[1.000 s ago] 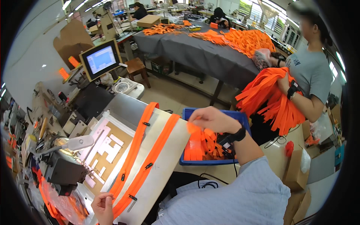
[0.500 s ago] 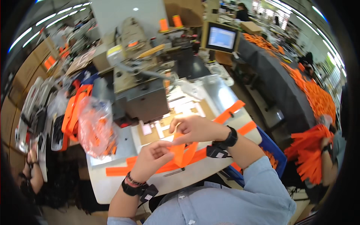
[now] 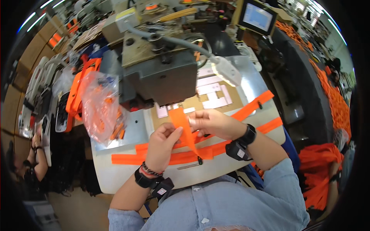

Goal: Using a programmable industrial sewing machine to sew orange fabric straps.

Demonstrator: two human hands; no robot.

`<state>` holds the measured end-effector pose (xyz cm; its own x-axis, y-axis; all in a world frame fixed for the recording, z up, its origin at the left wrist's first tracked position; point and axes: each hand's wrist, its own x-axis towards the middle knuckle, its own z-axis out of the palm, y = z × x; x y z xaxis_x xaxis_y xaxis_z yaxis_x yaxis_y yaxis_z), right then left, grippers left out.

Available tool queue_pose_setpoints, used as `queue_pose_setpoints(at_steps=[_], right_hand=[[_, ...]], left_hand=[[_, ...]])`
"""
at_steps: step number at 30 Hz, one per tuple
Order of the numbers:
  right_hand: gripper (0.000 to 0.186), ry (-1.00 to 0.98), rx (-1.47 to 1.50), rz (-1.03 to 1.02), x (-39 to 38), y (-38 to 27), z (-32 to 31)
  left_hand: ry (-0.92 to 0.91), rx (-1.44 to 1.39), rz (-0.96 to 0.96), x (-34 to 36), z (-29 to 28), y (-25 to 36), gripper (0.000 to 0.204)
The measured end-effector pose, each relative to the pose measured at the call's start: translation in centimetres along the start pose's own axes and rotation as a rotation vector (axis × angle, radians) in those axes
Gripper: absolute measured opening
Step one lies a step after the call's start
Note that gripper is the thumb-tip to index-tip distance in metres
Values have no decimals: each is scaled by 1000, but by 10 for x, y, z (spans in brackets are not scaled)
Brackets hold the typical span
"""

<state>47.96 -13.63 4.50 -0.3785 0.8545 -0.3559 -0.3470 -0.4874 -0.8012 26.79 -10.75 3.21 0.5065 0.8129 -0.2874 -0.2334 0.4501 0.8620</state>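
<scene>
My left hand is closed, its thumb and fingers pinching an orange zipper whose free end stands up above the worktable. My right hand is closed just right of that raised end. A small pale spot shows at its fingertips, and I cannot make out what it is. Beneath my hands, more orange zippers lie across the white table edge, some with black sliders. Just beyond my hands is a brown template board with pale cut-out pieces, partly under the dark sewing machine head.
A lit lamp hangs over the board. To the left lies a clear plastic bag of orange pieces. A screen stands at the back right. Other people's hands work at far left and far right, the latter by an orange bundle.
The view has dipped closer to the table. The zipper end, earlier bent down in a loop between both hands, now points upward in my left hand. My right fingers have shifted beside it.
</scene>
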Motion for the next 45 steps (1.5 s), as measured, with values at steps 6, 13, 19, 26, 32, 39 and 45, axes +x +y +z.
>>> queue_pose_setpoints(at_steps=[6,13,19,26,32,39,45], right_hand=[[28,75,-252,114,-9,-4,14],[21,123,-391,29,-14,-22,-7],[22,159,-551,40,-24,-46,-16],[13,148,-870,-547,-28,-49,-51],[14,336,-1015,-762,-28,-51,-43],[18,404,-997,-830,-29,-48,-42],[13,397,-1041,-799,-27,-49,-51]], left_hand=[[22,60,105,3,-2,-7,16],[76,119,105,3,-1,3,21],[61,118,64,4,-3,12,22],[65,444,360,1,-13,14,17],[101,690,781,-2,-10,12,27],[76,743,823,-5,-13,14,24],[37,755,847,-3,-14,14,25]])
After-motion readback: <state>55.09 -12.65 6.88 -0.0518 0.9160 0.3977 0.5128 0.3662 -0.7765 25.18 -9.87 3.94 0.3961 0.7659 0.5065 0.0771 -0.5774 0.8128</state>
